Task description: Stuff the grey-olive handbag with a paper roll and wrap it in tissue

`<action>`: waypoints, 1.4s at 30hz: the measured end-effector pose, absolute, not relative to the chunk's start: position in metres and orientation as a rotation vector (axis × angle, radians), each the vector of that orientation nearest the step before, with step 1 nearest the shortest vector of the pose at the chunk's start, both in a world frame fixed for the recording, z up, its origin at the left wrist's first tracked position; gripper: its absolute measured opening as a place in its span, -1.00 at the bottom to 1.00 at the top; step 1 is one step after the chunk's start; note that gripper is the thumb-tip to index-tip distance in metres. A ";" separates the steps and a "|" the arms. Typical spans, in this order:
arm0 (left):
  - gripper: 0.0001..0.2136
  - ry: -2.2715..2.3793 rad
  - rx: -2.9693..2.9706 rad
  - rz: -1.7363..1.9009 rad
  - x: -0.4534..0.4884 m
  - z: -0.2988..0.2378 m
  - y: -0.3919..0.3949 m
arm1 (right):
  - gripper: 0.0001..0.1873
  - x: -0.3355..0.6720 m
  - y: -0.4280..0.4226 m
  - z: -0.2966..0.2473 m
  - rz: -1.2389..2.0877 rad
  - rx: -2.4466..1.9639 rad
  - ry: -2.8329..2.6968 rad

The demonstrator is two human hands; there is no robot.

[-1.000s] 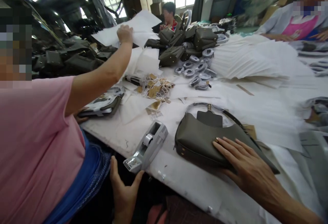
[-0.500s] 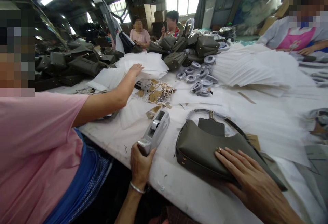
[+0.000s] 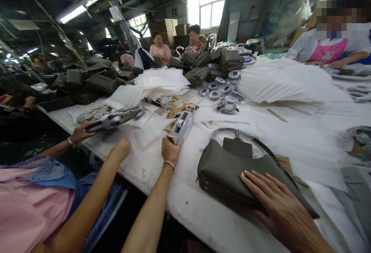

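1. Your left hand is clamped on the near end of the tape dispenser, which sits on the white table just beside the brown tags
2. Risk, left: a push forward could snag the tags' cords, because the dispenser's far end lies so close to them
3. Your right hand rests palm down on the dark handbag, not gripping it
4. Risk, right: too much weight through that palm may dent or skid the bag, which looks soft
5. Pose: left arm reaches forward, nearly straight; right forearm slants in from lower right, fingers extended side by side
6. Left of your left wrist, a co-worker's hand; a sideways swing by either could cause a knock
7. Beyond the bag, stacked white sheets
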State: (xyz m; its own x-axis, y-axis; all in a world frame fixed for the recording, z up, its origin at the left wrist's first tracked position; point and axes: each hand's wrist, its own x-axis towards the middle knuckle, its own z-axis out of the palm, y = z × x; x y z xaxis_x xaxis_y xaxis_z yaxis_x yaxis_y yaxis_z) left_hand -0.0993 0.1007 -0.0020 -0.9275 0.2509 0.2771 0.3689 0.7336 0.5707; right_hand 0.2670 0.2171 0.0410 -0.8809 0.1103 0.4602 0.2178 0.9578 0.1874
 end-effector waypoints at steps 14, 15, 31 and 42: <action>-0.15 -2.461 -0.812 -1.237 -0.079 0.034 0.098 | -0.21 0.296 0.220 0.088 0.064 -0.477 -2.791; -0.17 -2.363 -0.976 -1.329 -0.066 0.042 0.090 | -0.22 0.301 0.222 0.091 0.070 -0.510 -2.781; -0.70 -1.966 -2.102 -0.503 0.045 0.066 0.083 | -0.24 0.294 0.230 0.069 0.250 -0.583 -2.797; -0.81 -1.815 -2.190 -0.584 0.030 0.074 0.032 | -0.53 0.283 0.199 0.097 0.928 -0.550 -2.646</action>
State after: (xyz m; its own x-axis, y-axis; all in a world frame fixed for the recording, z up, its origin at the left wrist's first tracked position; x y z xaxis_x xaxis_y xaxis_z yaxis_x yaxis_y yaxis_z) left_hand 0.0300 0.0322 0.0737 0.1499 0.8820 0.4467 0.9771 -0.2013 0.0696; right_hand 0.2827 0.1985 0.0966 -0.8874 0.4401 0.1370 0.2582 0.7209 -0.6432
